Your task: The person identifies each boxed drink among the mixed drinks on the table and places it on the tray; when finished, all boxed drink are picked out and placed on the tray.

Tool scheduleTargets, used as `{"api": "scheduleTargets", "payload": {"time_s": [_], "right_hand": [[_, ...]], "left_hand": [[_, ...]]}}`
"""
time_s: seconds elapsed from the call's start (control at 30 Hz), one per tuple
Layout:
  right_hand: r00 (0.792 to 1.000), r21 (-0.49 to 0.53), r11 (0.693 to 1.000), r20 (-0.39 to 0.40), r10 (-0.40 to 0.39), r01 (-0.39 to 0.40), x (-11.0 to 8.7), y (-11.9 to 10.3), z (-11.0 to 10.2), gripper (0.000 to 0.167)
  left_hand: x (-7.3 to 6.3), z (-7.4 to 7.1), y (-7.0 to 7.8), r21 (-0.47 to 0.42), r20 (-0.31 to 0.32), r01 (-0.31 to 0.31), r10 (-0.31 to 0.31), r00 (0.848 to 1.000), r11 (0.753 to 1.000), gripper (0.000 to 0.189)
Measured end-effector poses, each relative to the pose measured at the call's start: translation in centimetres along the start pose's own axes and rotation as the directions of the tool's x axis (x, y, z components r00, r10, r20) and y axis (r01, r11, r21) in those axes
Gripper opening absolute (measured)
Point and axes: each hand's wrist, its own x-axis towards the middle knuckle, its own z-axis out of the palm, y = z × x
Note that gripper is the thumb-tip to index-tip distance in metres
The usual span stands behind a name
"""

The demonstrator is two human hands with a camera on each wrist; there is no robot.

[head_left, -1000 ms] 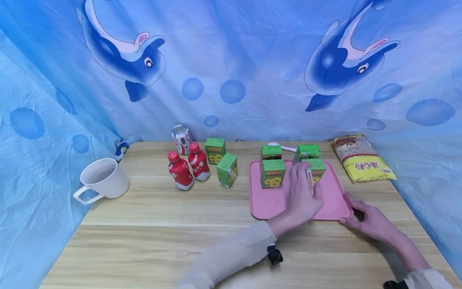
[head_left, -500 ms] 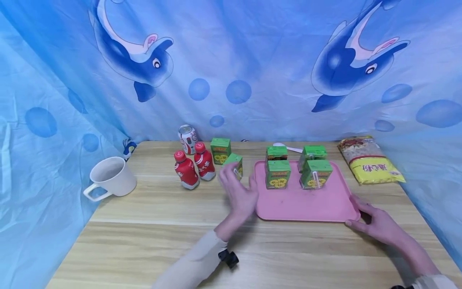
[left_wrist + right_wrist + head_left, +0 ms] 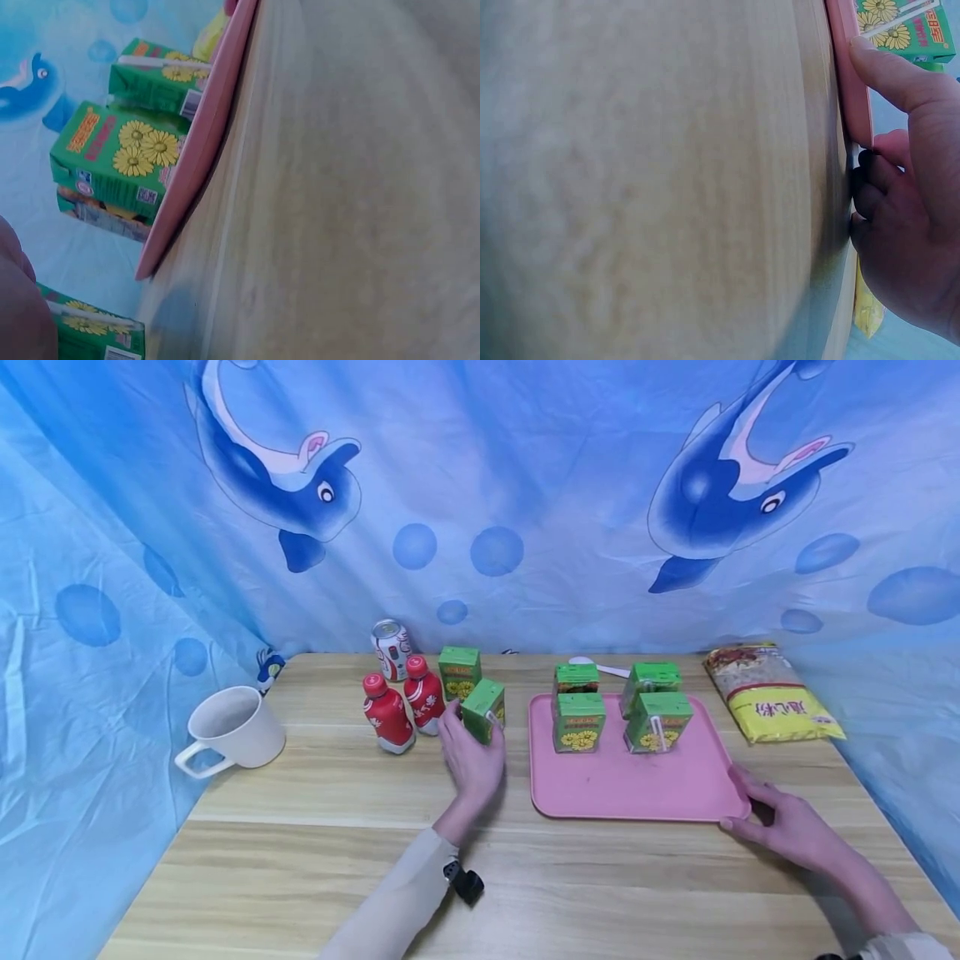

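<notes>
My left hand (image 3: pixel 474 766) holds a green drink carton (image 3: pixel 484 703) standing on the table left of the tray, fingers on its left side and thumb on its right. A white straw is fixed to that carton. In the left wrist view only part of the hand (image 3: pixel 22 304) shows, beside the carton (image 3: pixel 101 337). My right hand (image 3: pixel 791 828) grips the near right corner of the pink tray (image 3: pixel 630 797); in the right wrist view the thumb lies on the tray's rim (image 3: pixel 851 90). Several matching cartons, including a front one (image 3: pixel 579 727), stand in two rows on the tray.
Two red bottles (image 3: pixel 388 718) stand just left of the held carton, with another green carton (image 3: pixel 460 670) and a can (image 3: pixel 391 647) behind. A white mug (image 3: pixel 236 727) is farther left. Behind the tray lies a white spoon (image 3: pixel 600 667); a yellow food bag (image 3: pixel 776 697) lies to its right.
My left hand has left the front right carton on the tray, swung left across the table and closed around the standing carton. My right hand stays at the tray corner.
</notes>
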Motion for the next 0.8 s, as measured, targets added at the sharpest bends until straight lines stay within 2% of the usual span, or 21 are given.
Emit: {"api": "scheduleTargets", "payload": {"time_s": [0.27,0.8], "right_hand": [[1.000,0.019,1.000,0.008,-0.007,0.007,0.0,0.0,0.0,0.092],[1.000,0.024,1.000,0.006,-0.005,0.005,0.0,0.1,0.0,0.092]], "left_hand": [[0.8,0.1,-0.6,-0.089,0.087,0.039,-0.031,0.996,0.995,0.064],[1.3,0.2,-1.1,-0.135,0.095,0.093,-0.081,0.992,0.987,0.058]]}}
